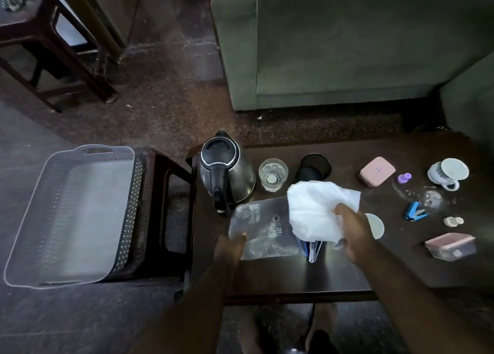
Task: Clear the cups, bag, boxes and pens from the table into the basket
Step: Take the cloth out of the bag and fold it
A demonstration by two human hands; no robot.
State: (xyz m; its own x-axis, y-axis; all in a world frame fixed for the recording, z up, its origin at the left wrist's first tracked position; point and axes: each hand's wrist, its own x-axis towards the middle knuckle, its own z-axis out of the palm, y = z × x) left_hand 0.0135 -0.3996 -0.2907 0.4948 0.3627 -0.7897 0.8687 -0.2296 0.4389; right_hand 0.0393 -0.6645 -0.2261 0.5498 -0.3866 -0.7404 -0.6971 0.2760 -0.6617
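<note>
Right hand fingers pinched on white crumpled cloth or tissue, lifted over pens — probably uncovering them. Left hand fingertips pressed down on edge of clear plastic bag, seemingly pinning it flat on table; full grip or just pressing, cannot tell. Pens lying partly under cloth, beside bag. Glass cup and dark cup upright behind, next to kettle. Pink box, white cup, lidded box well apart to right, stapler between. Basket on stool left of table, nothing visible inside — clearing judged barely started.
</note>
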